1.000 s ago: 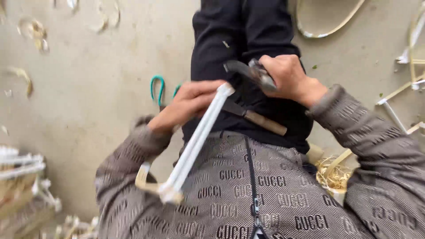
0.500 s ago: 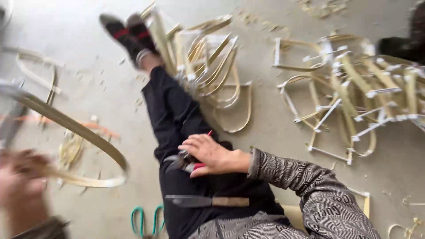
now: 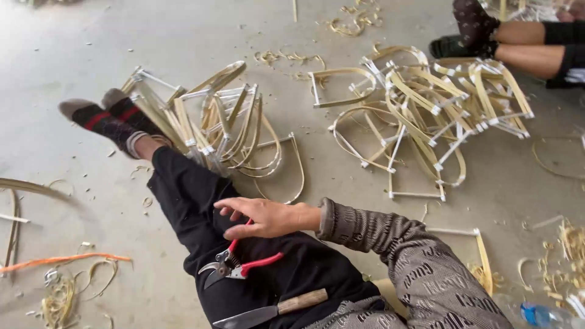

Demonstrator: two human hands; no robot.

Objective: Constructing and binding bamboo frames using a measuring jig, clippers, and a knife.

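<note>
Two heaps of finished bent bamboo frames [image 3: 225, 122] lie on the concrete floor [image 3: 73, 73] – one by the person's feet, the larger heap [image 3: 426, 109] toward its far right – so much seems done. The right hand [image 3: 262, 218], fingers spread and released, hovers over the red-handled pruning shears [image 3: 241, 265] on the lap, a knife [image 3: 268, 311] just below; the left hand is not visible. Only a blue-capped bottle [image 3: 539, 315] shows at the lower right corner – its label unreadable.

My pruning shears [image 3: 241, 263] have red handles; my trousers [image 3: 244, 256] are black, my socks [image 3: 100, 119] grey with red stripes, my sleeve [image 3: 402, 256] brown patterned.
</note>
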